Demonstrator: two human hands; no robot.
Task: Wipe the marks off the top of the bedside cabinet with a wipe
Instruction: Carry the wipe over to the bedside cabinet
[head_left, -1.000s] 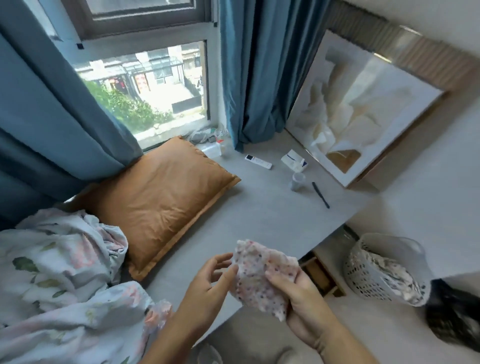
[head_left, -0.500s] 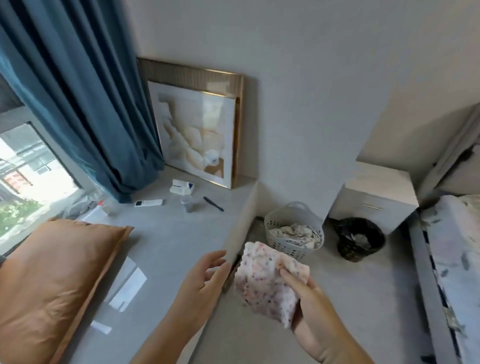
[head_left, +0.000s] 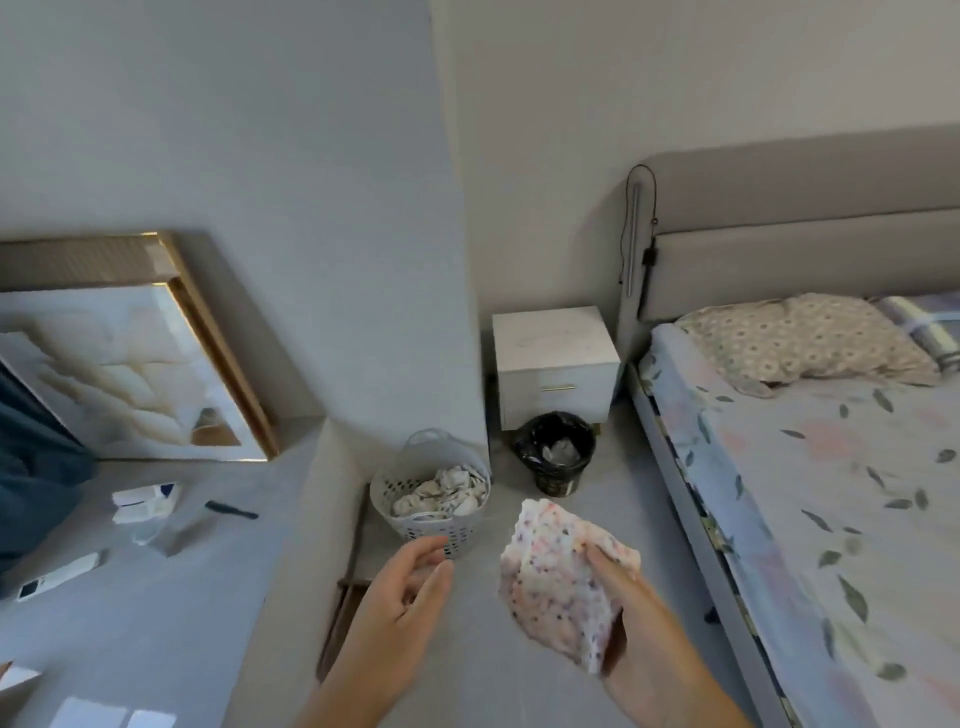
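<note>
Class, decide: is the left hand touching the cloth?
Apart. The head view shows bare floor between the open left hand and the cloth, which only the right hand grips.

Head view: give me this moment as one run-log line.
phase: approach | right hand: holds cloth | left hand: open, empty | cabinet: ahead beside bed, faint marks on top, not wiped

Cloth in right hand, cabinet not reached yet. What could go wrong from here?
1. The bin stands right before the bedside cabinet; a foot could tip it.
2. The marks on top look faint, so some may be missed.
3. The right hand holds the cloth bunched, leaving little flat wiping face.
</note>
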